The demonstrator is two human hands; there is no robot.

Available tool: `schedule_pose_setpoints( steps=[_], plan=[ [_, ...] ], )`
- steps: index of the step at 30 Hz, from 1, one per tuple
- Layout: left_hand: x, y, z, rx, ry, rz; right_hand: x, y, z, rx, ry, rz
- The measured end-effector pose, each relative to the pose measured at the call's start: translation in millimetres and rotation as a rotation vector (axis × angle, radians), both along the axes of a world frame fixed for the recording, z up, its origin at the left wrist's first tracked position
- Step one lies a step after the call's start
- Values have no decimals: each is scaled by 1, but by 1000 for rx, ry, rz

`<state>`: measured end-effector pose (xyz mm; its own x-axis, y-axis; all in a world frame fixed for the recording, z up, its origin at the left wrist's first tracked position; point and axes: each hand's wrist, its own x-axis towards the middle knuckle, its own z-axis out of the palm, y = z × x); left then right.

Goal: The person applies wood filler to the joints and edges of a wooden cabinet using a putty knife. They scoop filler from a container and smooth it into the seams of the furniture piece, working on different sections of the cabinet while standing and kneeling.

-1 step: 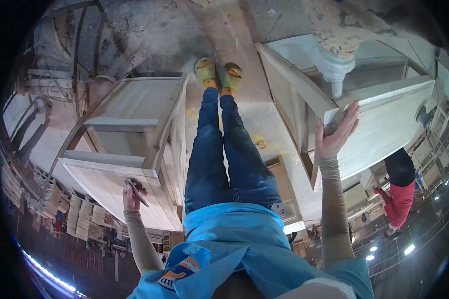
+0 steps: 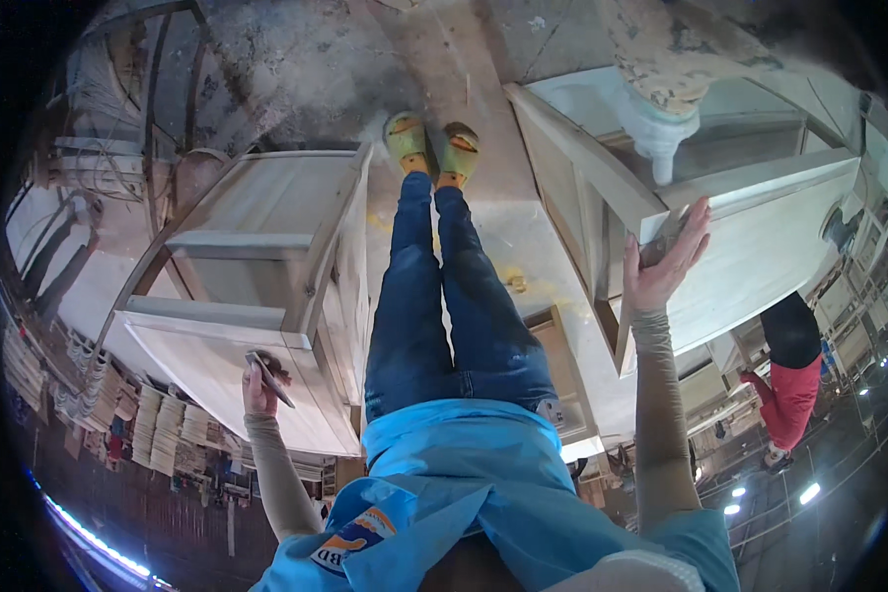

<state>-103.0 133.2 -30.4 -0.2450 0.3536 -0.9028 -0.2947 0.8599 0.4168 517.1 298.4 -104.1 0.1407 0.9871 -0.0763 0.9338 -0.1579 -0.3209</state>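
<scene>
My left hand (image 2: pixel 258 395) grips a thin, flat dark piece (image 2: pixel 272 379) whose kind I cannot make out. It is held close to the top panel of a pale wooden cabinet frame (image 2: pixel 207 312) on the left. My right hand (image 2: pixel 667 268) has its fingers stretched out against the near corner of another pale wooden cabinet (image 2: pixel 770 247) on the right. A dark patch shows beside its palm; what it is cannot be told. Beyond my right fingers, another person's white-gloved hand (image 2: pixel 660 138), with a patterned sleeve, points down at the same cabinet's edge.
My legs and yellow-green shoes (image 2: pixel 406 143) stand between the two cabinets on a stained concrete floor (image 2: pixel 296 59). A wooden frame (image 2: pixel 562 355) lies by my right leg. A person in a red shirt (image 2: pixel 794 400) is at the far right. Stacked wooden parts (image 2: pixel 163 429) stand at left.
The other person's gloved hand has lifted very slightly away from my right hand. My own hands have not visibly moved.
</scene>
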Motion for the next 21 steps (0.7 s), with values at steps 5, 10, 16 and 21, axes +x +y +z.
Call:
schedule_pose_setpoints(
  steps=[5, 10, 16, 21],
  plan=[
    [20, 20, 6, -21, 23, 38, -3, 1, 7, 20, 95, -26],
    [18, 14, 5, 6, 21, 35, 1, -4, 6, 62, 132, -78],
    [17, 10, 2, 23, 56, 47, 2, -5, 3, 122, 156, -104],
    [28, 14, 7, 70, 71, 37, 12, -9, 6, 108, 204, -193]
  ],
)
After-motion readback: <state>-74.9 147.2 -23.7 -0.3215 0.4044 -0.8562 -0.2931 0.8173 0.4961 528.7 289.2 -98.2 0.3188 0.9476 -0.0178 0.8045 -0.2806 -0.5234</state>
